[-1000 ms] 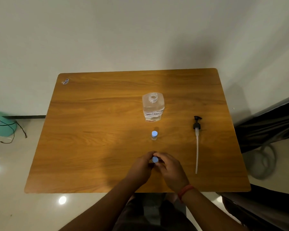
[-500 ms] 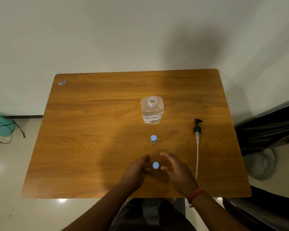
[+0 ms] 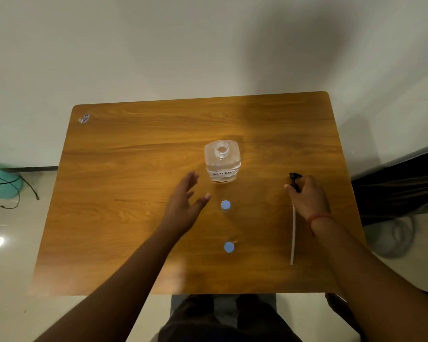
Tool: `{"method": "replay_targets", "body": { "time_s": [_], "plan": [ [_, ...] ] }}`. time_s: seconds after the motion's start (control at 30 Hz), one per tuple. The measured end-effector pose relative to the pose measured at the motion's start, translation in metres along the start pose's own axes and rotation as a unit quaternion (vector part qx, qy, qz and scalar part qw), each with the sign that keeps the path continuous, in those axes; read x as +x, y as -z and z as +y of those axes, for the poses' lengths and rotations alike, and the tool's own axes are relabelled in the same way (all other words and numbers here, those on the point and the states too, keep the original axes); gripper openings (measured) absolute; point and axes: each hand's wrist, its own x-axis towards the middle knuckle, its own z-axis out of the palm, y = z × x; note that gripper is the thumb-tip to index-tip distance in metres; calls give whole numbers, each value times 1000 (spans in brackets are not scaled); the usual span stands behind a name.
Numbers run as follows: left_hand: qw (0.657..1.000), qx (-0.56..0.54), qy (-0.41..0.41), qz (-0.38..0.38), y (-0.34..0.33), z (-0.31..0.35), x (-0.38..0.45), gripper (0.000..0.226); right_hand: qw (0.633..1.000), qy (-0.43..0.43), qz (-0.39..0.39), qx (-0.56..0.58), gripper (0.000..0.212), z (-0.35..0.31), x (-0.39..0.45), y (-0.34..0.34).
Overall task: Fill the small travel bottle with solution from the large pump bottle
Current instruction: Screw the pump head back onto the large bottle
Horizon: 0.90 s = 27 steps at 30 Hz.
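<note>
The large clear bottle point(image 3: 222, 161), labelled "solution" and uncapped, stands at the middle of the wooden table point(image 3: 124, 193). Its black pump head point(image 3: 294, 180) with a long white tube point(image 3: 293, 238) lies to the right. My right hand point(image 3: 307, 197) curls its fingers round the pump head. Two small travel bottles with blue caps stand in line toward me: one point(image 3: 225, 206) just in front of the large bottle, one point(image 3: 229, 247) nearer the front edge. My left hand point(image 3: 185, 206) hovers with fingers spread, left of the farther small bottle and near the large bottle.
A small sticker point(image 3: 84, 118) sits at the table's far left corner. A teal object with cables point(image 3: 3, 183) is on the floor to the left. Dark fabric point(image 3: 400, 191) lies on the floor to the right.
Both hands let go of the near small bottle and left it standing. My left hand moved up toward the large bottle; my right hand moved right and took hold of the pump head.
</note>
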Motion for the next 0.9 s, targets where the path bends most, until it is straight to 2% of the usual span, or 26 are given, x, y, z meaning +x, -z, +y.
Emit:
{"method": "replay_targets", "body": {
  "time_s": [0.13,0.27,0.33,0.4,0.6,0.9],
  "plan": [
    [999,-1,-51,-18,4,28,27,95,998,-23,-44,-42,42,-6,14,2],
    [997,-10,-60,-47,6,44,44,107,997,-26,-42,-62,24,-6,17,2],
    [996,-4,-66,-63,5,50,48,108,997,-21,-30,-61,30,-4,16,2],
    [995,2,-70,-68,4,53,52,103,998,-10,-23,-58,37,-1,14,3],
    [995,-21,-60,-74,3,62,57,75,999,-3,-10,-31,22,4,9,4],
    [993,1,-96,-75,5,66,65,65,998,32,17,44,20,-15,-7,24]
  ]
}}
